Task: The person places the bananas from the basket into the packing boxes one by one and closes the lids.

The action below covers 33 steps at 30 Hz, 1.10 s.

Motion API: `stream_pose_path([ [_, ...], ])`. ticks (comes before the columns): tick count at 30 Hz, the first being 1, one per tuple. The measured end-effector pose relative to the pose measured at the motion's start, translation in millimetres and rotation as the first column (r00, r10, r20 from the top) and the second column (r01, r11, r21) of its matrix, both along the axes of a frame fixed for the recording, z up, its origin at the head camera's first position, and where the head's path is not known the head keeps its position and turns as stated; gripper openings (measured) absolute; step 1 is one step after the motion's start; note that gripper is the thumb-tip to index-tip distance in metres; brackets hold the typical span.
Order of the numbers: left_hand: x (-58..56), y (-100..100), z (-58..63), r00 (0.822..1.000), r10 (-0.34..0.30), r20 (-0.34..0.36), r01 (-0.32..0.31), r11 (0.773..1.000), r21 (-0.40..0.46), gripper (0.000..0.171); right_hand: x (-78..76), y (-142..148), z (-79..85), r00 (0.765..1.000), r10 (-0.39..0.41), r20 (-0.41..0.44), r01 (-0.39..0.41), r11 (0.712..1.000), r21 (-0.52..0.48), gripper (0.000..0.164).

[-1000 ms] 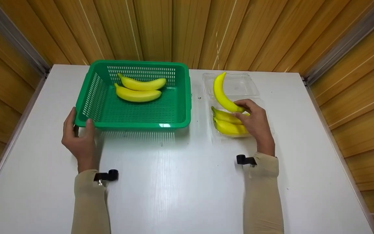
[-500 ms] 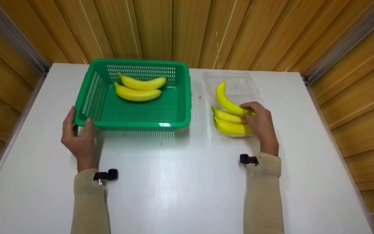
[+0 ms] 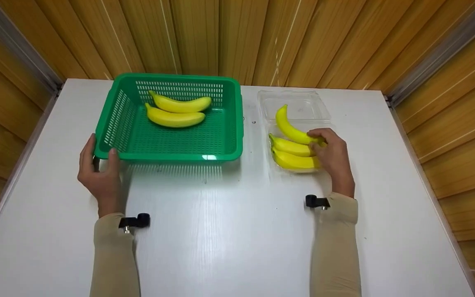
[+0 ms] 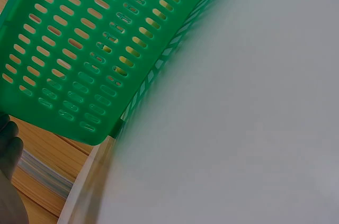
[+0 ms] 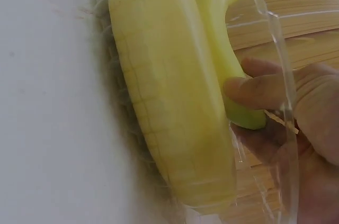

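My right hand (image 3: pixel 333 154) pinches one end of a yellow banana (image 3: pixel 290 128) between thumb and fingers. That banana lies over the back part of a clear plastic clamshell box (image 3: pixel 297 108), its free tip pointing up and left. Two more bananas lie side by side in the box; the front banana (image 5: pixel 159 91) fills much of the right wrist view, behind the clear wall. At the near left corner of a green slotted basket (image 3: pixel 171 157), my left hand (image 3: pixel 99 175) holds the rim, thumb in front and fingers at the side. Two bananas (image 3: pixel 175 119) rest inside the basket.
Both containers stand towards the back of a white table (image 3: pixel 217 231), the box to the right of the basket with its lid folded back. A wood-panelled wall (image 3: pixel 237 41) rises behind, and similar panels flank both sides.
My right hand has moved slightly right and lowered the banana towards the box, beside the other two. The left hand and the basket have stayed in place.
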State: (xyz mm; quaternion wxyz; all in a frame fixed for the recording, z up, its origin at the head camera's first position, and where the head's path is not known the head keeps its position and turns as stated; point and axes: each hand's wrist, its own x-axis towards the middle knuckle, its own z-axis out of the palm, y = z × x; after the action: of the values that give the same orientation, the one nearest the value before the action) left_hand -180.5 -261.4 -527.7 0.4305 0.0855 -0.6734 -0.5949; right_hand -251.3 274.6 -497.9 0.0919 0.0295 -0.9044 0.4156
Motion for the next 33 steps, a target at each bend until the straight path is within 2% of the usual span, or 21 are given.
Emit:
stream_pose_path([
  [5,-8.1,-9,-14.2,1.000,0.007,0.024,-0.007,1.000,0.019,0.052,-0.1,3,-1.3,1.000,-0.012,-0.014,0.013,1.000,0.007,0.032],
  [9,-10.1,-12,-18.5,0.999,0.013,0.034,-0.013,1.000,0.024,0.053,-0.1,3,-1.6,0.999,-0.018,-0.034,0.019,1.000,0.025,0.031],
  [12,-7.4,-8,-14.0,1.000,0.010,0.029,-0.011,1.000,0.023,0.052,-0.6,2,-2.3,0.998,-0.027,-0.051,0.029,0.999,0.041,0.031],
  [18,1.5,4,6.0,1.000,0.015,-0.002,-0.015,1.000,-0.018,0.051,-3.5,-2,-3.6,0.995,-0.076,-0.068,0.081,0.994,0.076,0.033],
  [20,2.3,5,8.2,1.000,0.015,-0.007,-0.016,0.999,-0.030,0.051,-4.5,-3,-4.1,0.993,-0.089,-0.074,0.095,0.992,0.086,0.032],
  [23,-0.9,1,2.0,1.000,0.015,-0.003,-0.015,0.999,-0.041,0.051,-5.4,-5,-4.9,0.991,-0.105,-0.088,0.113,0.989,0.091,0.033],
  [29,-10.8,-13,-20.6,0.999,0.028,0.016,-0.027,0.998,-0.057,0.052,-7.4,-4,-6.9,0.978,-0.167,-0.128,0.175,0.983,0.056,0.033],
  [33,-12.2,-15,-24.4,0.999,0.027,0.026,-0.026,0.999,-0.040,0.053,-8.1,-4,-7.8,0.963,-0.233,-0.139,0.239,0.971,0.028,0.031],
])
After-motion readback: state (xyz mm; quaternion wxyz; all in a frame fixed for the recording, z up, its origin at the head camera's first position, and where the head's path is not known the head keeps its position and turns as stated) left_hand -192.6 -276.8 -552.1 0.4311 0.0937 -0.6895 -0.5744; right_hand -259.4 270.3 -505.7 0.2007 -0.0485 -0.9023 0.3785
